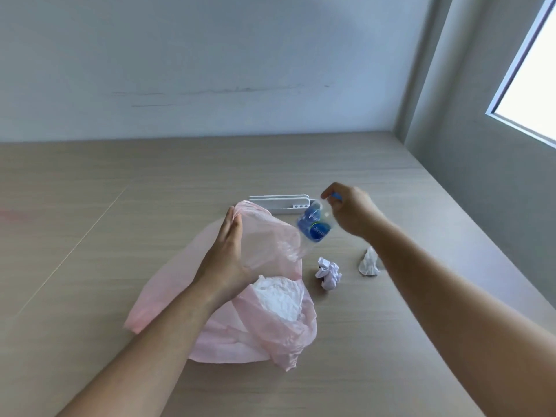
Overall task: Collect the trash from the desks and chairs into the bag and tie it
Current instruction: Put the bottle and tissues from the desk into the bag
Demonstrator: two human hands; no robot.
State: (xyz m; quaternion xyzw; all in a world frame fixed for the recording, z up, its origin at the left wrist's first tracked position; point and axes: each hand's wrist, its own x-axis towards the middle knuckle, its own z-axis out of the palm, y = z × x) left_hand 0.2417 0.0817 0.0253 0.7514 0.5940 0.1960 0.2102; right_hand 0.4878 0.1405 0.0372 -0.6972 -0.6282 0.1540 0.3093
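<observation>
The left hand [228, 251] grasps the pink bag [258, 320] by its rim, holding its mouth up off the bench [90, 236]. The right hand [350, 210] pinches a bottle [311, 228] by the cap, bottom end entering the mouth. White trash already lies inside (partly hidden). A paper ball [328, 273] and a tissue [369, 262] remain out; tying is still to come.

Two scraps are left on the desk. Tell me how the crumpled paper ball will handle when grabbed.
The crumpled paper ball looks light for its size and should squash under a pinch. Its creased, uneven folds probably grip well, and it seems unlikely to roll far on the desk.
</observation>
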